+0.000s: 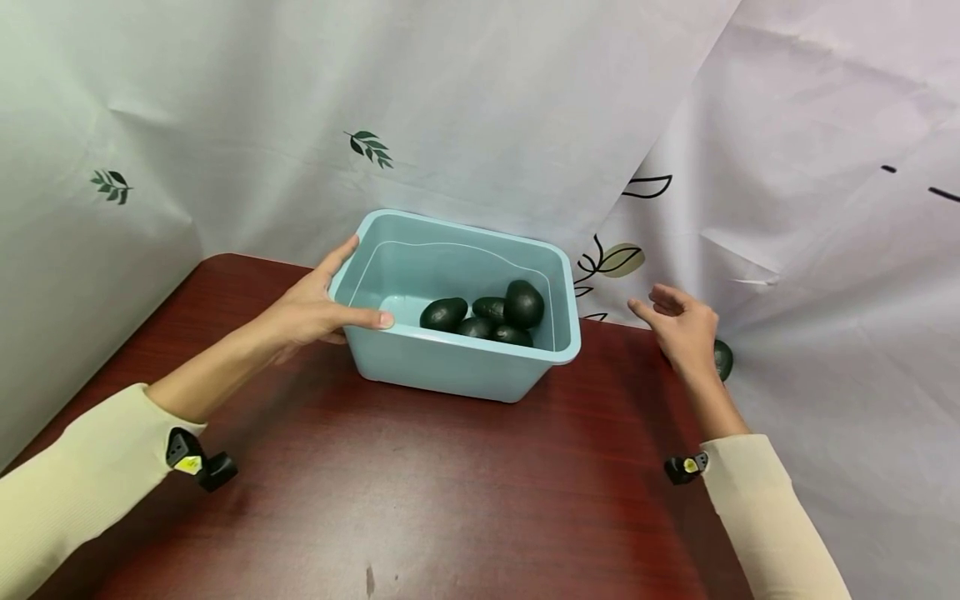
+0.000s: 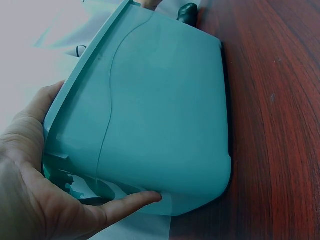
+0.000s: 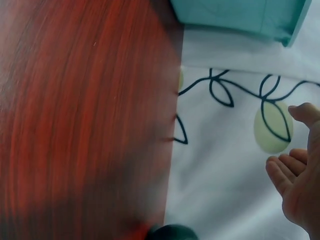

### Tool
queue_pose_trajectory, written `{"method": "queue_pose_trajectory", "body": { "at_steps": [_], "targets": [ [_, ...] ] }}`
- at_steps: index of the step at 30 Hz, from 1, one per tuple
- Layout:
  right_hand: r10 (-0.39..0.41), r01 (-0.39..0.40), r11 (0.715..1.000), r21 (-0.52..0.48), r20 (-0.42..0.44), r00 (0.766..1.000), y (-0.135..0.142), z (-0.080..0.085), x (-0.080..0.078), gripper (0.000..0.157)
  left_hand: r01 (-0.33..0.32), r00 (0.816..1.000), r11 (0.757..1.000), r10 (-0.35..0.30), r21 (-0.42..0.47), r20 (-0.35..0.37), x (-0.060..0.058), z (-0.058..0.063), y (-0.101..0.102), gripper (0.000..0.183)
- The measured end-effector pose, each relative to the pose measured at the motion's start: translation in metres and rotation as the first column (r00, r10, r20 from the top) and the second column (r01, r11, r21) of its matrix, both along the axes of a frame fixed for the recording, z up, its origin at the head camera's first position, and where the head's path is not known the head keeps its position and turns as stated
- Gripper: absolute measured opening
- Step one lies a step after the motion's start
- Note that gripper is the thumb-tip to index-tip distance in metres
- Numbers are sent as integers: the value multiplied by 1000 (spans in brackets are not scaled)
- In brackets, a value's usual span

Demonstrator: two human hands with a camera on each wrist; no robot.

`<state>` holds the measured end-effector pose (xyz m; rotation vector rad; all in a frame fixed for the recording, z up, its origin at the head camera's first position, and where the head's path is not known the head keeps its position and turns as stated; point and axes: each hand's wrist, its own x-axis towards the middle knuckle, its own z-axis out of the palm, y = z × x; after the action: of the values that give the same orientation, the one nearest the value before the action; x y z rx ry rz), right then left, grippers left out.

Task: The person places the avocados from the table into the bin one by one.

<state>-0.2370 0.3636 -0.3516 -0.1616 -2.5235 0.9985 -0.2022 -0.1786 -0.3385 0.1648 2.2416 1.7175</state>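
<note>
A light blue plastic bin (image 1: 450, 367) stands on the table with several dark green avocados (image 1: 442, 314) gathered toward its right side. My left hand (image 1: 307, 308) holds the bin's left end, its thumb lying along the near rim and a finger at the far left corner. To the right of the bin, my right hand (image 1: 684, 325) is raised with loosely bent fingers and nothing in it. Behind that wrist, at the table's right edge, a dark green avocado (image 1: 723, 360) is partly hidden. The right wrist view shows only the top of a dark round thing (image 3: 174, 233) at the bottom.
The reddish-brown wooden table (image 1: 420, 492) extends toward me. White cloth with leaf prints (image 1: 480, 108) hangs behind the table and along both sides. Each sleeve cuff carries a small black camera (image 1: 217, 472).
</note>
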Motion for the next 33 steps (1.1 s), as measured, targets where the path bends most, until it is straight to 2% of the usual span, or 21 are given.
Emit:
{"method": "queue_pose_trajectory", "body": {
  "at_steps": [8, 17, 23, 29, 33],
  "targets": [
    [-62, 60, 998, 25, 63, 996, 19, -10, -1, 72, 0, 1000, 1000, 0, 5, 4, 0, -1, 0, 136],
    [-97, 96, 995, 10, 75, 992, 35, -17, -2, 71, 0, 1000, 1000, 0, 7, 0, 0, -1, -1, 136],
    [-137, 139, 990, -21, 72, 988, 47, -21, -4, 66, 3, 1000, 1000, -3, -1, 0, 0, -1, -1, 136],
    [-163, 168, 984, -56, 86, 983, 57, -22, -5, 68, -1, 1000, 1000, 1, -5, 4, 0, -1, -1, 135],
    [-202, 206, 978, -25, 116, 972, 62, -23, -4, 69, -4, 1000, 1000, 4, -2, 10, 0, 0, -1, 135]
  ]
}}
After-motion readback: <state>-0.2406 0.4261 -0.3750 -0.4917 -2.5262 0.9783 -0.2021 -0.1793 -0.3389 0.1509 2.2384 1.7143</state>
